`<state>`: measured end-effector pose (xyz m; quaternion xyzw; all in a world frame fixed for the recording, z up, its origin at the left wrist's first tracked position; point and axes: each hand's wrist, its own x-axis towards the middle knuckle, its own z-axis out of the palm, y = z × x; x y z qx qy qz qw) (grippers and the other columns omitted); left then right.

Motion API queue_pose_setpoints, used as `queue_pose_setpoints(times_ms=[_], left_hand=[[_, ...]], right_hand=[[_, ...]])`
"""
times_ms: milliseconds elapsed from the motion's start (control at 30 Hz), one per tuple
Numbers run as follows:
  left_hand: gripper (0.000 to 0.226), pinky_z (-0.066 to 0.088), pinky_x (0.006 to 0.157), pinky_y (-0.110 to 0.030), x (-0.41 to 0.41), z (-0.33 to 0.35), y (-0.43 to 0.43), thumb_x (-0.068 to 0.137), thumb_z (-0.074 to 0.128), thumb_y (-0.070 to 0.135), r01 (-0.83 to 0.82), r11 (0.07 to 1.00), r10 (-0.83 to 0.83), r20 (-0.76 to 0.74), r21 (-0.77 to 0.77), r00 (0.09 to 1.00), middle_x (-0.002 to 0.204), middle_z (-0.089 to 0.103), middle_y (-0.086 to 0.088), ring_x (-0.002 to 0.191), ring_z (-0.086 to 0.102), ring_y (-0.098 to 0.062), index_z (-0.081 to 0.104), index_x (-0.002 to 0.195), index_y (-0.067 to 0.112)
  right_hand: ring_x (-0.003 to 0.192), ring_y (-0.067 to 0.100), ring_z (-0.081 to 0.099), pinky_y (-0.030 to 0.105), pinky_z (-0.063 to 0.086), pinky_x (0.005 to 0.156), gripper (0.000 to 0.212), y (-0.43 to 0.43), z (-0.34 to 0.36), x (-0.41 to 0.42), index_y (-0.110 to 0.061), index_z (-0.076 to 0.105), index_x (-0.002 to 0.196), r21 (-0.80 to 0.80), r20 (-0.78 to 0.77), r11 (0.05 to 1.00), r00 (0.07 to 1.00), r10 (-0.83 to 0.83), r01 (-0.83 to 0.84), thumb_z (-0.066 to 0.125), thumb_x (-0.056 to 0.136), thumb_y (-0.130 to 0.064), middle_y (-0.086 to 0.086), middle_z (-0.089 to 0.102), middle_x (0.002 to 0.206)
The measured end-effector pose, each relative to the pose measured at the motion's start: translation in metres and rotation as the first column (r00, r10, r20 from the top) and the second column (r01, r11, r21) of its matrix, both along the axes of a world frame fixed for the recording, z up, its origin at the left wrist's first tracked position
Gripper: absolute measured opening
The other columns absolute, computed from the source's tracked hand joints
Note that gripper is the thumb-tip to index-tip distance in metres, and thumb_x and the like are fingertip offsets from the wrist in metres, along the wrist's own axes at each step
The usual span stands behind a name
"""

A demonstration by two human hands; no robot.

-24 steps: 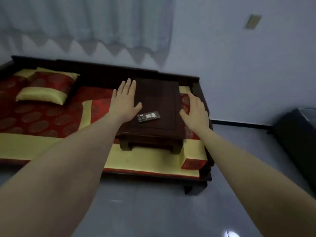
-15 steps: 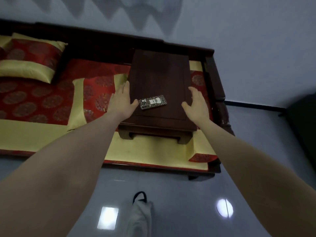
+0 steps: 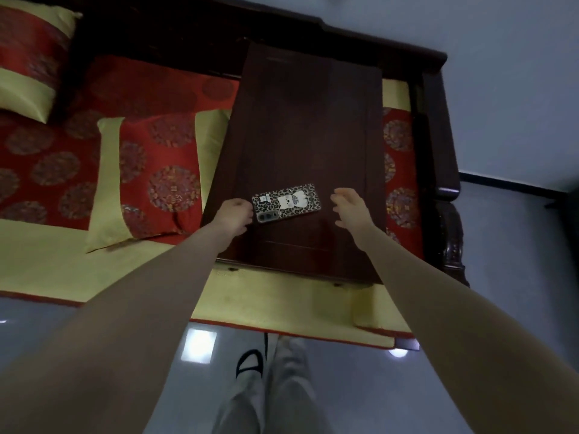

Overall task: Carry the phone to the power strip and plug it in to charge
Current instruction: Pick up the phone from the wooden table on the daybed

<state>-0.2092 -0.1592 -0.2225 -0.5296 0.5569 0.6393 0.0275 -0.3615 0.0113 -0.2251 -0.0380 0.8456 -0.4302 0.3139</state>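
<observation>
From the head camera, looking down, a phone (image 3: 286, 202) in a spotty leopard case lies flat, back side up, on a small dark wooden table (image 3: 308, 126). It sits near the front of the table top. The table stands on a low bed (image 3: 125, 270) with a yellow and red cover.

The left hand (image 3: 234, 214) is at the left end of the phone. Its fingers are curled in and touch that end, by the camera bump, but I cannot tell if they have a real hold on it. The phone is not lifted.

The right hand (image 3: 350, 208) is just beside the right end of the phone, not touching it. Its fingers are spread loose and a bit bent, holding nothing.

A red and yellow pillow (image 3: 150, 173) lies left of the table. Below, the person's pale trouser legs (image 3: 275, 389) stand on a shiny grey floor (image 3: 423, 402).
</observation>
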Motion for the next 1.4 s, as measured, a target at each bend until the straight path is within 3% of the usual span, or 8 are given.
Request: queue_pose_setpoints(times_ms=[100, 233, 367, 567, 833, 1033, 1200, 1400], left_hand=[[0.014, 0.041, 0.064, -0.024, -0.018, -0.017, -0.004, 0.095, 0.039, 0.015, -0.093, 0.990, 0.094, 0.001, 0.106, 0.996, 0.082, 0.055, -0.006, 0.070, 0.052, -0.015, 0.053, 0.098, 0.011], [0.034, 0.050, 0.083, -0.035, -0.029, -0.036, -0.018, 0.094, 0.042, 0.021, -0.189, 0.966, 0.184, 0.043, 0.174, 0.982, 0.106, 0.060, -0.017, 0.097, 0.060, -0.026, 0.047, 0.123, 0.005], [0.034, 0.051, 0.066, -0.029, -0.035, -0.048, -0.031, 0.091, 0.046, 0.030, -0.223, 0.944, 0.207, 0.089, 0.245, 0.974, 0.093, 0.064, -0.010, 0.083, 0.062, -0.019, 0.055, 0.114, 0.006], [0.034, 0.050, 0.064, -0.027, -0.050, -0.054, -0.040, 0.081, 0.063, 0.029, -0.164, 0.941, 0.141, 0.097, 0.297, 0.985, 0.085, 0.061, -0.006, 0.079, 0.058, -0.016, 0.061, 0.104, 0.004], [0.035, 0.052, 0.078, -0.034, -0.067, -0.053, -0.030, 0.073, 0.073, 0.020, -0.110, 0.950, 0.108, 0.022, 0.292, 0.994, 0.113, 0.062, -0.011, 0.108, 0.060, -0.024, 0.054, 0.101, 0.012], [0.025, 0.059, 0.066, -0.033, -0.067, -0.046, -0.027, 0.081, 0.066, 0.002, -0.193, 0.936, 0.227, -0.087, 0.293, 0.970, 0.096, 0.060, -0.010, 0.091, 0.066, -0.025, 0.043, 0.088, 0.011], [0.020, 0.060, 0.068, -0.029, -0.037, -0.045, -0.035, 0.084, 0.063, 0.002, -0.163, 0.928, 0.234, -0.185, 0.334, 0.954, 0.099, 0.068, -0.010, 0.087, 0.068, -0.021, 0.054, 0.100, 0.010], [0.016, 0.059, 0.074, -0.031, 0.051, -0.037, -0.061, 0.084, 0.062, 0.005, -0.269, 0.879, 0.377, -0.230, 0.395, 0.897, 0.102, 0.069, -0.008, 0.096, 0.067, -0.025, 0.057, 0.095, 0.016]], right_hand=[[0.113, 0.025, 0.056, 0.045, 0.052, 0.093, 0.034, -0.020, -0.019, -0.022, -0.016, 0.055, 0.124, 0.005, 0.100, 1.000, 0.995, 0.001, -0.001, 0.044, 0.095, -0.031, 0.011, 0.058, 0.126], [0.117, 0.026, 0.054, 0.043, 0.053, 0.089, 0.042, -0.036, -0.039, -0.037, -0.012, 0.054, 0.127, 0.045, 0.190, 0.999, 0.982, 0.016, -0.025, 0.042, 0.096, -0.039, 0.012, 0.057, 0.128], [0.116, 0.025, 0.055, 0.035, 0.050, 0.080, 0.047, -0.045, -0.049, -0.049, -0.010, 0.053, 0.130, 0.056, 0.254, 0.998, 0.967, -0.013, -0.001, 0.041, 0.097, -0.041, 0.012, 0.057, 0.127], [0.108, 0.021, 0.053, 0.033, 0.048, 0.077, 0.044, -0.047, -0.051, -0.054, -0.008, 0.053, 0.130, 0.043, 0.209, 0.999, 0.978, -0.001, -0.008, 0.040, 0.098, -0.036, 0.009, 0.054, 0.119], [0.110, 0.021, 0.052, 0.030, 0.049, 0.074, 0.044, -0.048, -0.051, -0.061, -0.011, 0.051, 0.131, 0.049, 0.202, 0.999, 0.979, -0.024, 0.015, 0.042, 0.097, -0.038, 0.012, 0.051, 0.131], [0.117, 0.022, 0.051, 0.038, 0.049, 0.095, 0.062, -0.043, -0.056, -0.062, -0.021, 0.046, 0.135, 0.085, 0.077, 0.973, 0.975, 0.209, -0.215, 0.068, 0.080, -0.041, 0.008, 0.046, 0.132], [0.129, 0.022, 0.030, 0.048, 0.034, 0.107, 0.091, -0.056, -0.046, -0.050, -0.036, 0.032, 0.142, 0.288, -0.212, 0.700, 0.669, 0.713, -0.654, 0.079, 0.066, -0.048, -0.001, 0.034, 0.143], [0.122, 0.020, 0.034, 0.039, 0.039, 0.104, 0.102, -0.109, -0.025, -0.001, -0.022, 0.033, 0.145, 0.328, -0.264, 0.482, 0.411, 0.873, -0.812, 0.084, 0.059, -0.043, 0.002, 0.036, 0.133]])
